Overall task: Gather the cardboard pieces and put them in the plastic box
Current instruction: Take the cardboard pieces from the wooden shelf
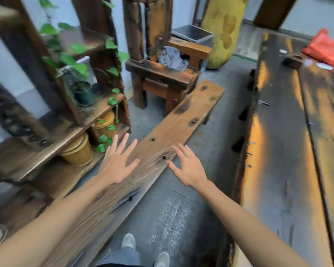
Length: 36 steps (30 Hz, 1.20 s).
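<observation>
Both my hands are stretched out in front of me, empty, with fingers spread. My left hand (117, 162) hovers over a long wooden bench (183, 120) that runs away from me. My right hand (187, 166) is just off the bench's right edge, above the grey floor. A grey plastic box (194, 34) stands far ahead on the floor, behind a wooden chair (162, 78). I see no cardboard pieces. The picture is blurred by motion.
A dark wooden shelf (52, 135) with trailing green plants and yellow pots (78, 151) stands on my left. A long dark wooden table (289, 132) fills the right, with a red plastic bag (326, 49) at its far end. A grey cloth (171, 57) lies on the chair.
</observation>
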### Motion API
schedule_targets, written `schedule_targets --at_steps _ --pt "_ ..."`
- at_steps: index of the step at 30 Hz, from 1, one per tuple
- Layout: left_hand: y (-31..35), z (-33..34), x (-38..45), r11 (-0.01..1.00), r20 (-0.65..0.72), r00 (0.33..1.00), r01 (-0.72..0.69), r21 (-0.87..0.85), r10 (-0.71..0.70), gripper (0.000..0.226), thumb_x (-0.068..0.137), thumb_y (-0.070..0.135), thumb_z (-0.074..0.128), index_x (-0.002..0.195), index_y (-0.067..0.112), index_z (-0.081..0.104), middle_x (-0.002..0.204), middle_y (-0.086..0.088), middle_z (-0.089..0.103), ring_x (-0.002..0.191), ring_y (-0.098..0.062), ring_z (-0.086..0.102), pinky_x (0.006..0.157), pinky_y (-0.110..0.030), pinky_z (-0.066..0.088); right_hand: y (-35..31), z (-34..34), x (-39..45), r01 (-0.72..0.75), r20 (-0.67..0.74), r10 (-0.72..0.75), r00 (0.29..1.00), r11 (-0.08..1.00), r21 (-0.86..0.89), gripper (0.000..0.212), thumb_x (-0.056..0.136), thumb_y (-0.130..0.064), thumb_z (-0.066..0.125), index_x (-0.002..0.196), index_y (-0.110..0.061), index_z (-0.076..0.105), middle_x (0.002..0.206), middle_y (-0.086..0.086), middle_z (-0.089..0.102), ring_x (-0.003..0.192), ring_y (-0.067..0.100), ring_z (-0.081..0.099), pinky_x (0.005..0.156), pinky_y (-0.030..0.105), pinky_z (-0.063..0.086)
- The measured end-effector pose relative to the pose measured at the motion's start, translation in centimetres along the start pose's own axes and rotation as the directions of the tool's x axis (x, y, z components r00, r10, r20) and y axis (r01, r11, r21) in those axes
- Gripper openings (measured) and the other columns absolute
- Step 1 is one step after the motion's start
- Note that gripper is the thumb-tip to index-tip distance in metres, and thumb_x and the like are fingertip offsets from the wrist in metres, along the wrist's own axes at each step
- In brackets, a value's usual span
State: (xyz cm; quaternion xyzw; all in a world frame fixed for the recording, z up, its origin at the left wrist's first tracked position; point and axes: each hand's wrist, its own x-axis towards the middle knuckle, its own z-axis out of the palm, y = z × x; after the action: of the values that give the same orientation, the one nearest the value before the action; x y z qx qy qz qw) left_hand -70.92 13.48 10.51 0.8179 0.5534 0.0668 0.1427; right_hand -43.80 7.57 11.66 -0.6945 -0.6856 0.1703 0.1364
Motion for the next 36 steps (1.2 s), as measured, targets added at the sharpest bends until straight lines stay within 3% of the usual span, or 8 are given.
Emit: schedule_targets --at_steps 7,13,20,26,29,32,36 --pt "-7.0 -4.5 -5.6 0.972 -0.107 0.967 0.233 -0.017 -0.233 0.074 0.099 0.056 0.044 0.162 0.032 0.012 0.172 -0.002 -0.009 0.156 -0.038 -0.014 0.123 -0.061 0.016 -9.3 0.0 6.4 0.244 0.043 -0.243 0.969 0.970 -0.001 0.069 0.098 -0.058 0.047 0.157 -0.025 0.033 0.167 0.004 0.027 0.155 0.023 0.020 0.121 0.037 0.024" --pt "-14.8 -10.6 -9.4 0.937 -0.253 0.904 0.349 -0.030 -0.345 0.075 0.098 0.054 0.047 0.162 0.033 0.013 0.171 0.003 -0.010 0.155 -0.033 -0.017 0.121 -0.064 0.013 -19.9 0.9 11.5 0.402 0.046 -0.403 0.914 0.915 0.037 0.068 0.098 -0.057 0.048 0.157 -0.027 0.033 0.167 0.003 0.028 0.154 0.024 0.022 0.120 0.041 0.026" --pt "-22.2 -21.4 -11.1 0.904 -0.435 0.812 0.427 -0.012 -0.390 0.074 0.100 0.046 0.048 0.162 0.031 0.011 0.172 0.001 -0.008 0.156 -0.033 -0.015 0.124 -0.060 0.010 -32.3 1.4 17.1 0.508 0.102 -0.524 0.846 0.849 0.144 0.069 0.100 -0.048 0.050 0.158 -0.018 0.030 0.166 0.007 0.030 0.154 0.021 0.022 0.124 0.040 0.022" --pt "-27.2 -30.6 -9.6 0.924 -0.514 0.781 0.377 -0.067 -0.356 0.079 0.098 0.032 0.055 0.163 0.027 0.010 0.172 -0.002 -0.009 0.158 -0.030 -0.008 0.125 -0.055 0.017 -40.8 -0.1 22.5 0.538 0.097 -0.553 0.828 0.831 0.143 0.068 0.098 -0.038 0.056 0.157 -0.014 0.031 0.163 0.007 0.035 0.149 0.023 0.033 0.120 0.038 0.028" --pt "-29.3 -34.9 -7.6 0.919 -0.544 0.742 0.350 -0.184 -0.392 0.078 0.097 0.029 0.056 0.162 0.028 0.012 0.173 -0.003 0.000 0.157 -0.030 0.010 0.121 -0.048 0.024 -44.2 -1.3 25.6 0.521 0.091 -0.535 0.840 0.842 0.144 0.068 0.098 -0.036 0.056 0.157 -0.013 0.030 0.162 0.009 0.037 0.147 0.027 0.036 0.118 0.039 0.030" --pt "-31.3 -39.0 -4.4 0.854 -0.528 0.674 0.360 -0.377 -0.517 0.081 0.096 0.031 0.058 0.162 0.023 0.013 0.168 -0.012 0.023 0.152 -0.032 0.027 0.119 -0.043 0.027 -47.6 -2.9 29.3 0.483 0.048 -0.499 0.865 0.855 0.188 0.066 0.099 -0.036 0.056 0.156 -0.014 0.032 0.156 0.013 0.044 0.141 0.031 0.045 0.114 0.041 0.037" --pt "-34.3 -43.5 1.0 0.587 -0.341 0.605 0.267 -0.764 -0.720 0.083 0.091 0.039 0.060 0.161 0.021 0.018 0.155 -0.011 0.046 0.136 -0.031 0.049 0.118 -0.044 0.037 -52.3 -4.9 34.9 0.408 -0.009 -0.426 0.905 0.860 0.307 0.060 0.101 -0.038 0.050 0.153 -0.013 0.035 0.149 0.014 0.052 0.137 0.032 0.049 0.114 0.039 0.038"
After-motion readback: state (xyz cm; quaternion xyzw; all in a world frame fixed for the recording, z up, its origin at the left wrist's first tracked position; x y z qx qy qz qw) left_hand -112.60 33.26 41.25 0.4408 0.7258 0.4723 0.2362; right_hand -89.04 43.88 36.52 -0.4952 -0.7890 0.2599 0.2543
